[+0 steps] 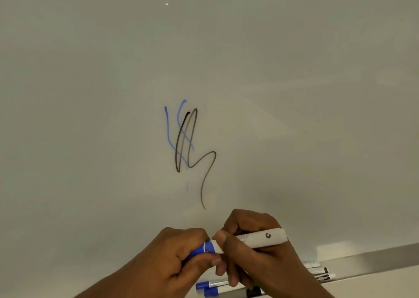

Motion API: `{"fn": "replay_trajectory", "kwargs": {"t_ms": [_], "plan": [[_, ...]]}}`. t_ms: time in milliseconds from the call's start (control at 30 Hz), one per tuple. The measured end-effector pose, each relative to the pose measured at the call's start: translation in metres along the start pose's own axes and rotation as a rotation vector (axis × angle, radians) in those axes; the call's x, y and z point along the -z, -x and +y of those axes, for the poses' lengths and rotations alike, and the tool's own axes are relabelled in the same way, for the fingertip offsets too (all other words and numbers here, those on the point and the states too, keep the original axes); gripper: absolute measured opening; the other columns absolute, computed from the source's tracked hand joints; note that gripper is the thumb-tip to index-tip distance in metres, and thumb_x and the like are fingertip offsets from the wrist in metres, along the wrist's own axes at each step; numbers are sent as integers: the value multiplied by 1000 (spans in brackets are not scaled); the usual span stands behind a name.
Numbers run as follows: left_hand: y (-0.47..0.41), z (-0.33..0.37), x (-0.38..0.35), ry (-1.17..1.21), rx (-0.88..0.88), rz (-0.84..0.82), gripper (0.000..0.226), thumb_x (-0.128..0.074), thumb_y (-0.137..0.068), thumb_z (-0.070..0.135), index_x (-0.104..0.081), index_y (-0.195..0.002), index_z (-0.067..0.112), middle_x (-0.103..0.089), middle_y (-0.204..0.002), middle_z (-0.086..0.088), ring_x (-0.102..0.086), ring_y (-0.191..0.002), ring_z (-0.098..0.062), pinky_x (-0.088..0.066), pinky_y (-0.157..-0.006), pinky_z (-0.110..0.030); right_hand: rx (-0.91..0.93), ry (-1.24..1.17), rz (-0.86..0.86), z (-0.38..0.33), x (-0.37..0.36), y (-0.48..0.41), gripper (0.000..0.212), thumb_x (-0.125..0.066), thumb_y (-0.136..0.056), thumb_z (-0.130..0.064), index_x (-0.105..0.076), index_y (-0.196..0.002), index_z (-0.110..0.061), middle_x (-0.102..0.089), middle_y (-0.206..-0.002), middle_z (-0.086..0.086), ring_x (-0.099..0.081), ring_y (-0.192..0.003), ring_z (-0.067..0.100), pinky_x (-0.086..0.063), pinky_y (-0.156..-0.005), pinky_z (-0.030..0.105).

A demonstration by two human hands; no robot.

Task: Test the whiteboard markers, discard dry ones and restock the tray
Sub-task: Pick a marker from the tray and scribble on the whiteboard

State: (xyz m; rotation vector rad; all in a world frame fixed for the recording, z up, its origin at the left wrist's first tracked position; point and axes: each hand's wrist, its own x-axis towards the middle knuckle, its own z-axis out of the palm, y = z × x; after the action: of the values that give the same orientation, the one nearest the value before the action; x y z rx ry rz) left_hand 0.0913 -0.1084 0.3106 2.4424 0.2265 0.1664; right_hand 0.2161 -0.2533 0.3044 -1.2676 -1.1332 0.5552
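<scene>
I hold a white marker [256, 239] with a blue cap [205, 248] in front of the whiteboard [90, 93], just above the tray. My left hand [174, 254] grips the blue cap end. My right hand [256, 250] grips the white barrel, thumb near the cap joint. The cap sits on the barrel. Blue and black test scribbles [188, 143] mark the board above my hands.
The metal tray [374, 260] runs along the board's bottom edge. Several markers lie in it: blue-capped ones [209, 287] below my hands and black-tipped ones [322, 274] to the right. The board's other areas are bare.
</scene>
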Motion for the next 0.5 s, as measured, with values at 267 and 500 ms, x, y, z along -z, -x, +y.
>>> {"fn": "replay_trajectory", "kwargs": {"t_ms": [267,500], "plan": [[20,-25,41,55,25,111,53,-76,-49,69,-48,-66,27,-40,-55,10,-32,-54,-4,-37,-55,-18,251,-43,187,-28,39,-1,25,-68,-80,-32,-62,-71,-9,-70,-61,12,-62,-43,20,-46,-39,21],[-18,-16,105,-455,-236,876,39,-61,-66,63,-40,-87,37,-43,-70,5,-40,-66,-8,-35,-61,-14,598,669,508,-20,53,-49,23,-71,-80,-24,-69,-99,-11,-72,-83,-3,-66,-67,8,-53,-62,18]]}}
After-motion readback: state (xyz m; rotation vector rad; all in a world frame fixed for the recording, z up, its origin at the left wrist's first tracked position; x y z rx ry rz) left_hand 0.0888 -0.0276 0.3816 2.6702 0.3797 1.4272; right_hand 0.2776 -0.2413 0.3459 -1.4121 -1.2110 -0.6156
